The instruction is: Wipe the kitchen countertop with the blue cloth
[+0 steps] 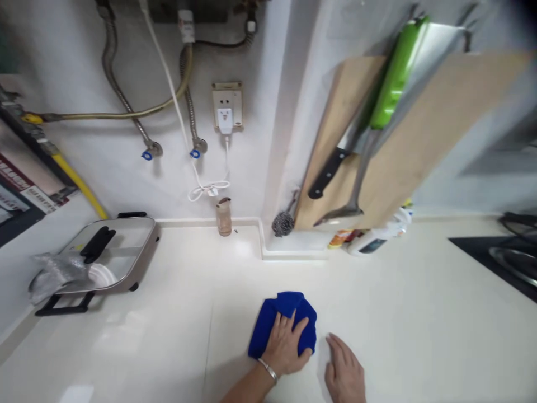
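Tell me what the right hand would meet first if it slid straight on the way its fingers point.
Probably nothing close: the right hand points up-left over bare countertop, just right of the blue cloth. Farther on lies the counter's raised edge.

White countertop (419, 313) meets white wall (260, 67). Wall carries 1 socket (227, 106) and 2 flexible hoses (126, 103). Cutting boards (419, 140) lean at right; electric pan (109, 254) at left.

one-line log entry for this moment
left hand: palm flat on blue cloth | right hand: flat on white counter, beside cloth
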